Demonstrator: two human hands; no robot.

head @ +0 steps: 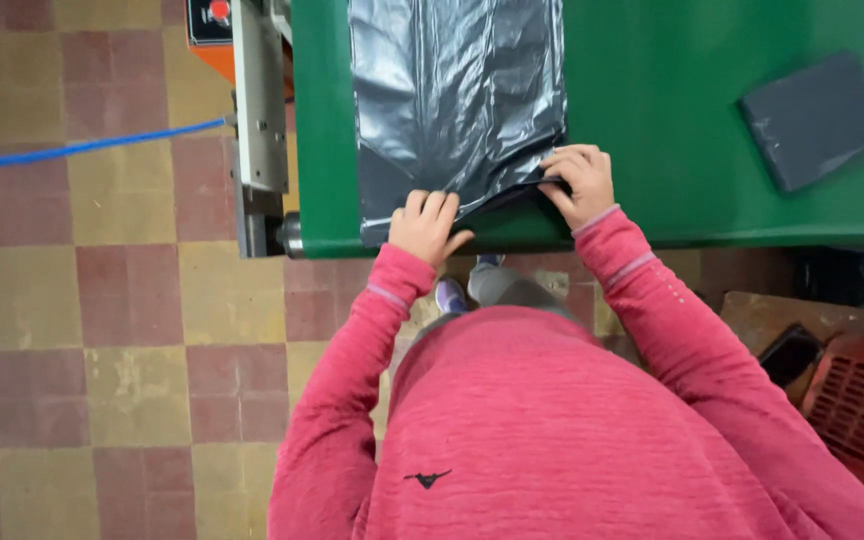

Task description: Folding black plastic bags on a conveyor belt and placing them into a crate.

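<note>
A grey plastic bag sheet [452, 90] lies flat on the green belt [652, 120] of a machine, reaching from the top edge down to the near edge. My left hand [426, 226] presses on the sheet's near left corner, fingers curled over it. My right hand [578, 182] pinches the sheet's near right corner, where the plastic is folded up. Both arms wear pink sleeves.
A folded stack of grey bags [814, 120] rests on the belt at the right. The machine's metal frame [258, 110] with an orange control box [208, 28] stands at the left. A blue hose [72, 150] crosses the tiled floor. A red crate [862, 405] sits at lower right.
</note>
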